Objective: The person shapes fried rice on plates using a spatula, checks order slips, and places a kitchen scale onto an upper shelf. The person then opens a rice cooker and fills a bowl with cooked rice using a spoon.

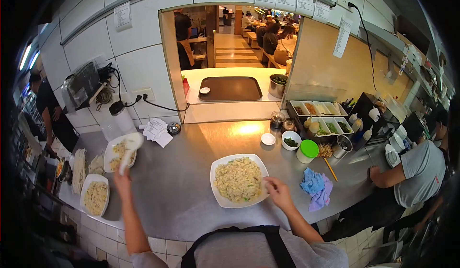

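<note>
A large square white plate (215, 197) heaped with fried rice (239, 179) stands at the middle of the steel counter. My right hand (279, 192) is at the plate's right edge, its fingers bent near the rim; what they hold, if anything, is too small to tell. Over on the left, my left hand (122, 176) is closed round the handle of a white rice paddle (131, 143). The paddle is above a white plate (111, 164) with some rice on it. Nearer the counter's left front edge stands another plate (106, 205) of rice.
Beyond the counter (191, 148), a brown tray (230, 88) lies in the serving window. Sauce jars, a green-lidded tub (307, 151), garnish trays (318, 109) and blue and purple cloths (316, 187) are at the right. A co-worker (421, 172) stands at the right end.
</note>
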`<state>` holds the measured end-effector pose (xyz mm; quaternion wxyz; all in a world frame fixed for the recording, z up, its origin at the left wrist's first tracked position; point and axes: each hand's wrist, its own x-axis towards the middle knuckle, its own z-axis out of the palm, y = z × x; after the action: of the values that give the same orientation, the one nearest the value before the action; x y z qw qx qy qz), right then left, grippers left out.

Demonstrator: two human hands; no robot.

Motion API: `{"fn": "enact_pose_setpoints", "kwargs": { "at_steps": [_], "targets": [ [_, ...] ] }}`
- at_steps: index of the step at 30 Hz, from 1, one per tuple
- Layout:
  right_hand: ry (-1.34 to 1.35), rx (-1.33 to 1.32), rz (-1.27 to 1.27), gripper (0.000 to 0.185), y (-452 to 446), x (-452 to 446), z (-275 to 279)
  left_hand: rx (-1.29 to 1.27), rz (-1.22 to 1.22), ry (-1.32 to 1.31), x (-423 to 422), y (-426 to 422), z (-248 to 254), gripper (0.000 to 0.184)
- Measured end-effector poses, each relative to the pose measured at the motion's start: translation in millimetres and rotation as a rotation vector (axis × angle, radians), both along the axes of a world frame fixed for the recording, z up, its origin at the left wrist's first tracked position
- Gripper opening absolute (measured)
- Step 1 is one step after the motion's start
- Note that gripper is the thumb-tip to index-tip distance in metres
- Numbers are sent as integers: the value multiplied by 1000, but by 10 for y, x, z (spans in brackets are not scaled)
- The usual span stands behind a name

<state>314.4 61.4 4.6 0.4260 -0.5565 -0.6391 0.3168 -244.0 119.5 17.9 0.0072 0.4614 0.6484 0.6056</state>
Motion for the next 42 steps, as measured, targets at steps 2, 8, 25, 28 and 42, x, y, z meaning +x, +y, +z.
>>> {"fn": "enact_pose_setpoints", "kwargs": {
  "at_steps": [2, 8, 25, 28, 42],
  "targets": [
    [267, -200, 217, 27, -16, -266, 65, -28, -262, -562, 1176, -350, 34, 25],
    [713, -327, 469, 34, -57, -906, 49, -175, -586, -762, 3327, -1005, -316, 27],
    [-745, 270, 300, 41, 165, 729, 374, -286, -450, -1108, 4013, -1111, -829, 54],
    [-772, 318, 207, 41, 217, 753, 319, -182, -414, -1110, 4073, -1054, -904, 53],
    [-969, 344, 423, 37, 346, 830, 87, -359, -625, -1077, 3818, -1176, -915, 47]
  ]
}}
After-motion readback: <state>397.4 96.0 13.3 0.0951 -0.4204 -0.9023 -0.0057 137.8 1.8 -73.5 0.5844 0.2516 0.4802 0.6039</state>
